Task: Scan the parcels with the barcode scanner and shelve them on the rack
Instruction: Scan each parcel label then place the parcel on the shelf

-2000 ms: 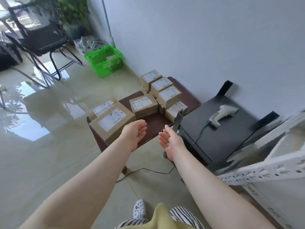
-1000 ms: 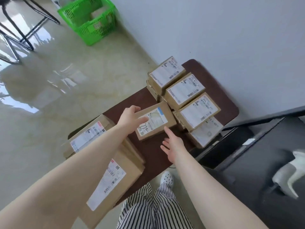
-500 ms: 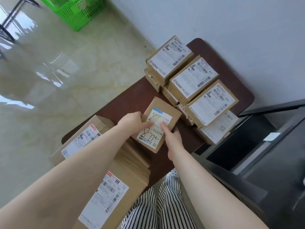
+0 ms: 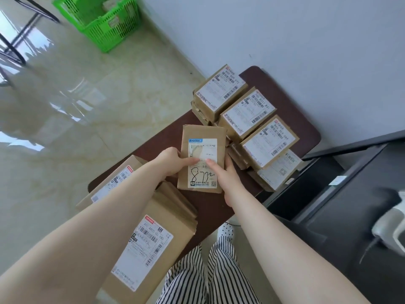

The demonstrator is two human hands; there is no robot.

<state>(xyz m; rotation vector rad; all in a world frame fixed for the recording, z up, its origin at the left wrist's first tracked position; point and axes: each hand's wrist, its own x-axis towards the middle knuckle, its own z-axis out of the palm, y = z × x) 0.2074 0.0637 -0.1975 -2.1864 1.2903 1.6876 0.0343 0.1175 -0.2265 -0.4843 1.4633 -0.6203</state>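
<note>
While both hands, left hand [image 4: 173, 160] and right hand [image 4: 221, 172], hold one parcel [image 4: 202, 156] just above the surface [image 4: 291, 119], the scanner [image 4: 390, 224] lies untouched at right, so scanning and shelving of every parcel look not yet begun.

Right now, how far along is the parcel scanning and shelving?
Nothing looks shelved yet. In hand: both hands, left and right, grip the handwritten-label parcel. The scanner lies untouched on the black stand. Left: the stacked parcels and two larger boxes on the brown table.
</note>
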